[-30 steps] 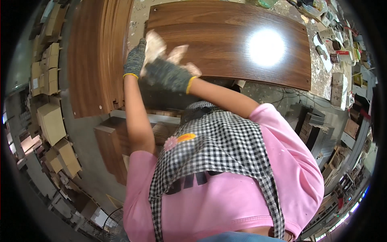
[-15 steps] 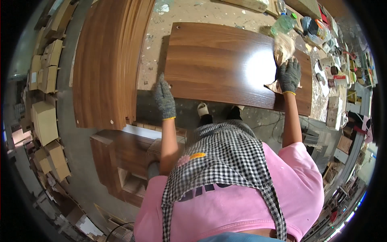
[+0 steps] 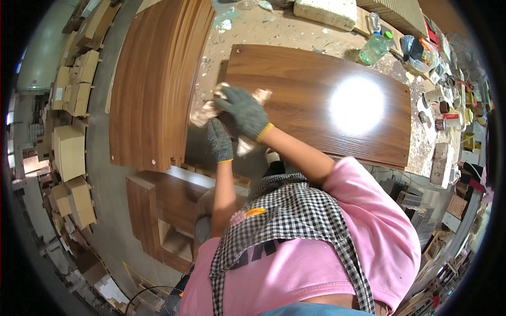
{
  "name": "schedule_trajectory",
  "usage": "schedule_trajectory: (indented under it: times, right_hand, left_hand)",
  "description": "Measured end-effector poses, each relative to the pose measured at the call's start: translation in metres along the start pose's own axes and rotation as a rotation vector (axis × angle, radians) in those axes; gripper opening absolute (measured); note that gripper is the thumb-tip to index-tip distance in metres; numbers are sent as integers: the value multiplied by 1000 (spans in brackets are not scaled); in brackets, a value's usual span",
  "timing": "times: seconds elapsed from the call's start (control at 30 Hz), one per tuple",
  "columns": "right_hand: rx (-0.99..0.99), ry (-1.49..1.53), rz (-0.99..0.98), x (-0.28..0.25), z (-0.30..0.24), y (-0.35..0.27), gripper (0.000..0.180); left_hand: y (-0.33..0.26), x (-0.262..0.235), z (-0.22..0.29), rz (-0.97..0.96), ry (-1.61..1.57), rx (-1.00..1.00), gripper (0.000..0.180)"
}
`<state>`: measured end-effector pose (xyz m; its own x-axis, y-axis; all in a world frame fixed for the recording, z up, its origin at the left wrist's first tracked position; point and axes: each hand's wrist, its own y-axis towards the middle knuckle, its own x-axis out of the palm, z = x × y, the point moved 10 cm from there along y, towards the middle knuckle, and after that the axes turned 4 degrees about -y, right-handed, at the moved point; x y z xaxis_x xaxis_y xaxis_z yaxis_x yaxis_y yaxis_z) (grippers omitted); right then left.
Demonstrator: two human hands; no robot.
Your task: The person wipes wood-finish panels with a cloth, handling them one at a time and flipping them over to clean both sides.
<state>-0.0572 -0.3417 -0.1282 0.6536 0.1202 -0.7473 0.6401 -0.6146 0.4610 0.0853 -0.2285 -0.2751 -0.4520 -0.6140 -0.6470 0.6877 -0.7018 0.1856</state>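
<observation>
A dark brown wood-grain panel lies on a paint-spattered worktable. My right hand, in a grey knit glove with a yellow cuff, reaches across to the panel's left end. It is closed on a crumpled beige cloth, part of which hangs past the edge. Just below is my left hand, gloved the same way, beside the panel's near left corner. Its visible fingers are stretched out; the tips and the corner are partly hidden by the cloth and right hand.
A stack of similar brown panels stands at the left. Behind the panel are a green-capped bottle and a pale block. Small containers clutter the right. Brown cabinet parts sit low left, and cardboard boxes line the far left.
My right hand has swept the cloth from the panel's right end to its left edge. My left hand stays near the left corner. The view has shifted slightly.
</observation>
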Motion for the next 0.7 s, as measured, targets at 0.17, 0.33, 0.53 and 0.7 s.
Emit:
schedule_trajectory:
  times: [0.17, 0.33, 0.53, 0.7]
  right_hand:
    - [350, -427, 144, -170, 138, -164, 33]
    - [1087, -983, 309, -344, 235, -406, 42]
    - [1452, -1120, 86, -369, 229, -421, 59]
    - [1519, -659, 356, -377, 254, -474, 63]
  left_hand:
    - [8, 5, 59, -29, -359, -89, 42]
    - [4, -2, 73, 23, -333, -49, 35]
    - [-1, -17, 89, 59, -281, 37, 35]
    - [-11, -10, 91, -65, -279, -18, 41]
